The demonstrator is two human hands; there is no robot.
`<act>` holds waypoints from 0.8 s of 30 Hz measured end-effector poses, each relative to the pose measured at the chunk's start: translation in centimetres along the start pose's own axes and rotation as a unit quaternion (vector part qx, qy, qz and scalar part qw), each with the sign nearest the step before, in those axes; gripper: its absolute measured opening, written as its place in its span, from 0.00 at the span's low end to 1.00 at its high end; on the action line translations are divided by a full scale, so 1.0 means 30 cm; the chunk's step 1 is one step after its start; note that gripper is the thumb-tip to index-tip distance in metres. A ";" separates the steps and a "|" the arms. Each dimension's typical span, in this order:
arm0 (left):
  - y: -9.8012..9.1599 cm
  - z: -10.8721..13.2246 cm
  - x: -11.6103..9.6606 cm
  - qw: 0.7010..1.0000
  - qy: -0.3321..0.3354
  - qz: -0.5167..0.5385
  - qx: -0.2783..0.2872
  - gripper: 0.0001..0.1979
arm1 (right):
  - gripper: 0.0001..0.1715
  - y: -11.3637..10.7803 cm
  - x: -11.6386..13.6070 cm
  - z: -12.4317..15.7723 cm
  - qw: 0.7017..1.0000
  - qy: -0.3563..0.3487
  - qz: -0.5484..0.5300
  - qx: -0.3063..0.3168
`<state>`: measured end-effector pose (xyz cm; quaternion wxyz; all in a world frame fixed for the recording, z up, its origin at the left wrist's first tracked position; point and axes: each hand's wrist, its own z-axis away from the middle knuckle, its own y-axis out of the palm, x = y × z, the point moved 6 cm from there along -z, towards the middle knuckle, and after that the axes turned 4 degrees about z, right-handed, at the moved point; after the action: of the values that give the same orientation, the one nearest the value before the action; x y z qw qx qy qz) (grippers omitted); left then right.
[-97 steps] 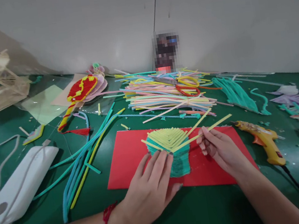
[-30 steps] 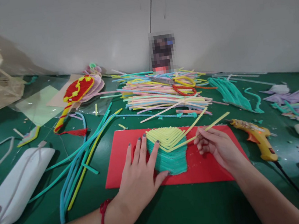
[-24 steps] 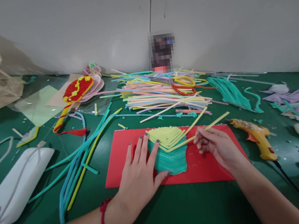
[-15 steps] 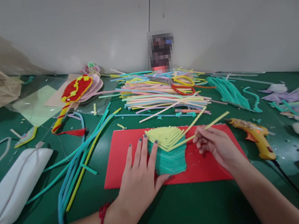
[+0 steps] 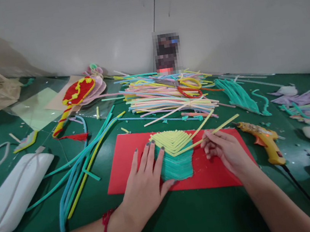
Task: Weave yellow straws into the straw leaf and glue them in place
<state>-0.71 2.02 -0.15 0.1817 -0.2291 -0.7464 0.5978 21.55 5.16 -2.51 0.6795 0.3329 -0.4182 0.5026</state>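
A red card (image 5: 223, 173) lies flat, bearing a teal shape (image 5: 178, 166) made of strips. Over its upper part, short yellow strips (image 5: 171, 138) form nested V rows. My left hand (image 5: 146, 176) rests flat on the card with fingers spread, its fingertips at the left edge of the V pattern. Between thumb and fingers, my right hand (image 5: 218, 147) pinches a long yellow strip (image 5: 229, 121). That strip's inner end meets the lowest V, while its free end sticks out to the upper right. Another yellow strip (image 5: 204, 124) slants up from the pattern's right edge.
Behind the card lies a pile of coloured strips (image 5: 167, 102) topped by scissors (image 5: 190, 88). A yellow glue gun (image 5: 265, 141) with a cord is at right. To the left are loose blue strips (image 5: 73, 169), a white device (image 5: 21, 192) and a red fan-shaped piece (image 5: 78, 92).
Both hands hold nearly the same positions. The free end of the pinched yellow strip has shifted very slightly outward to the right.
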 end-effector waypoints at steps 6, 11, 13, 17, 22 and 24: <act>-0.004 0.000 0.001 1.000 -0.001 0.000 -0.010 0.36 | 0.26 -0.001 0.000 -0.004 1.000 -0.004 0.003 -0.001; 0.004 0.005 -0.004 1.000 0.023 -0.002 -0.006 0.35 | 0.26 -0.001 0.000 -0.002 1.000 -0.004 0.012 -0.001; 0.009 0.006 -0.006 1.000 0.029 0.000 -0.001 0.34 | 0.26 -0.003 0.000 -0.001 1.000 -0.005 0.016 -0.001; 0.014 0.005 -0.004 0.999 0.027 0.010 0.013 0.34 | 0.25 -0.007 -0.002 -0.004 1.000 -0.008 0.028 -0.001; 0.005 0.001 -0.007 0.999 0.028 0.013 0.010 0.33 | 0.24 -0.012 -0.003 -0.009 0.999 -0.015 0.038 0.000; 0.002 0.001 -0.008 0.999 0.029 0.012 0.006 0.33 | 0.25 -0.014 -0.003 -0.008 0.999 -0.014 0.039 -0.001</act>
<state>-0.53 1.88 -0.21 0.1971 -0.2543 -0.7344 0.5976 22.00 5.22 -2.69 0.6542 0.3225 -0.4405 0.5235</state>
